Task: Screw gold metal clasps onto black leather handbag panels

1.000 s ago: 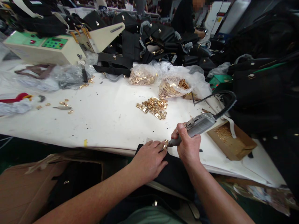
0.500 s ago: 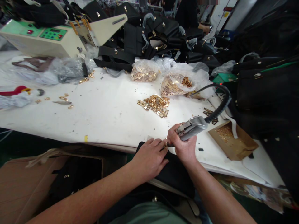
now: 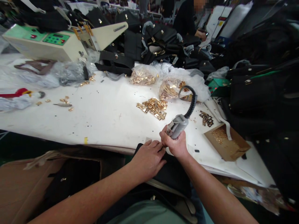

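My right hand (image 3: 175,143) is wrapped round a grey electric screwdriver (image 3: 178,124), whose black cable curves up from its back end. The tool points down and left at a black bag (image 3: 174,169) at the table's front edge. On the bag's upper part lies my left hand (image 3: 149,158), fairly flat, with the thumb stretched apart and the fingertips beside the screwdriver's tip. My fingers hide the tip and the spot it meets. A pile of gold metal plates (image 3: 154,107) lies on the white table (image 3: 112,115) beyond my hands.
Right of my hands stands an open cardboard box (image 3: 230,144) of small gold parts, near some dark plates (image 3: 206,119). Plastic bags of fittings (image 3: 143,76), a cream machine (image 3: 46,43) and heaped black bags line the back. A co-worker (image 3: 187,18) is farther off.
The screwdriver and my right hand have swung left and the tool stands more upright, its cable now arching closer in. My left hand stays on the bag. The view has shifted slightly.
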### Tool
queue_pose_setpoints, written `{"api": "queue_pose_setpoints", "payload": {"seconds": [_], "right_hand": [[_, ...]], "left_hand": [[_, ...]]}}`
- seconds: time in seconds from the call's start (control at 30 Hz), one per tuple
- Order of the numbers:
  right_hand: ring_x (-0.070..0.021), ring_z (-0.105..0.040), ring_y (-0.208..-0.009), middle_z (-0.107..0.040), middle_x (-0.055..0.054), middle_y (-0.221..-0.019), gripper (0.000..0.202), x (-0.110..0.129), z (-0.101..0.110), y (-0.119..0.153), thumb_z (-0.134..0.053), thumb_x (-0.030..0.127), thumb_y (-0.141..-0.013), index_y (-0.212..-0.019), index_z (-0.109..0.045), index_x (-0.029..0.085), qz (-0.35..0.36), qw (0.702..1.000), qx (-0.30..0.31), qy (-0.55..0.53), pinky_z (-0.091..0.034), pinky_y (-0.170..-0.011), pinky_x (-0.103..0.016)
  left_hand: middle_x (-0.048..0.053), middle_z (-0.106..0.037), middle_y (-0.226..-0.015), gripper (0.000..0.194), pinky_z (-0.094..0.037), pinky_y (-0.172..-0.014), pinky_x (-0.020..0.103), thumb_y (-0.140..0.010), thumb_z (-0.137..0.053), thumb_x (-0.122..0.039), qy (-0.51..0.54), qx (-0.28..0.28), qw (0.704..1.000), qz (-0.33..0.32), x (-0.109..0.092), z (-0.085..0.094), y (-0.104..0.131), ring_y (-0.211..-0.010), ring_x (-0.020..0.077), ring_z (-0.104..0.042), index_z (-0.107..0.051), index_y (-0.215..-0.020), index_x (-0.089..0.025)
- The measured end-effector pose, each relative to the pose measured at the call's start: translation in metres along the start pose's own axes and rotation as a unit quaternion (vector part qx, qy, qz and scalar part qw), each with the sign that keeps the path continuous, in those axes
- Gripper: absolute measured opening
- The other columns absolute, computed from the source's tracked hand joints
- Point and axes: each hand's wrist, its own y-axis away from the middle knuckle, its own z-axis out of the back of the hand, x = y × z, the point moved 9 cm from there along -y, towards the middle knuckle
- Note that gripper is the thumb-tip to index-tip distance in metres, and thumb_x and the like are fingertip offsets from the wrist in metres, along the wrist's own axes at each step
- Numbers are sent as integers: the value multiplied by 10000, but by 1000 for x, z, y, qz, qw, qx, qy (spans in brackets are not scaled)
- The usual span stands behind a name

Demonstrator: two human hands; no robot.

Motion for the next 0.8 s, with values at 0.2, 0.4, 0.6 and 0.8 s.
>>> {"api": "queue_pose_setpoints", "payload": {"seconds": [0.2, 0.4, 0.6, 0.8], "right_hand": [[-130, -505, -452, -564, 5, -526, 474, 5, 27, -12, -708, 620, -819, -696, -565, 185, -10, 995, -57, -80, -411, -450, -244], [-181, -572, -619, -643, -15, -712, 438, 22, 71, -28, -682, 569, -847, -1022, -664, 168, 7, 971, -85, 223, -443, -568, -271], [-234, -636, -976, -660, -93, -1163, 465, -25, 70, -25, -683, 187, -809, -1271, -640, 221, 6, 895, 19, 446, -458, -842, -312], [-264, -608, -1100, -671, -100, -1149, 337, -7, 81, -1, -687, 217, -839, -1176, -693, 201, 61, 909, -27, 411, -446, -971, -357]], "left_hand": [[99, -568, -1428, 361, -452, -1068, 465, -956, -625, -369, -16, -25, 1000, -7, -2, 4, 4, -1252, 280, -521, -612, -1269, -189], [63, -650, -1276, 299, -475, -990, 432, -950, -638, -343, -2, -43, 999, 17, 5, 6, 6, -1163, 262, -566, -639, -1230, -240], [96, -702, -1085, 390, -473, -894, 461, -885, -696, -401, -32, -58, 989, 132, 21, 13, 4, -1040, 310, -621, -652, -1214, -196], [25, -746, -961, 202, -479, -853, 366, -807, -767, -274, 94, -53, 977, 183, 29, 25, 7, -930, 235, -680, -713, -998, -235]]}}
